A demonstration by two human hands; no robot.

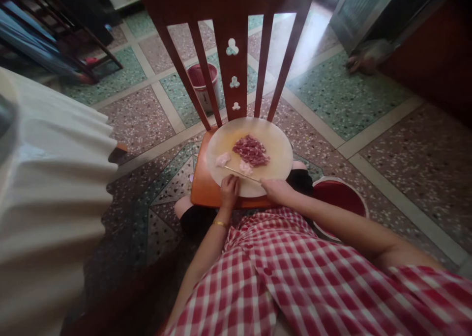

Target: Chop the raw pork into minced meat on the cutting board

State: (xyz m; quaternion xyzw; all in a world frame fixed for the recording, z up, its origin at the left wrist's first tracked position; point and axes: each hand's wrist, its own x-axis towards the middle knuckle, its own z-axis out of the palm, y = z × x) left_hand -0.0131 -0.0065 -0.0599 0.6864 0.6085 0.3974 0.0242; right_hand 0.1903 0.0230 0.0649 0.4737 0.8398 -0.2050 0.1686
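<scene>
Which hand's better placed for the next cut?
Right, I'd say: the right hand grips the knife at one end, its blade over the round board, close to a pale meat piece. The left hand is at the board's near edge, likely better for steadying.

Red meat [251, 151], whitish board [277, 138], orange seat [204, 183], red-and-white checked garment [265, 262], speckled floor [147, 112]

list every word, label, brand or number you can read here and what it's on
Nothing can be read.
Bin behind the chair back: dark marks, possibly lettering, too small and blurred to read.
Knife and round board: no lettering visible.
</scene>
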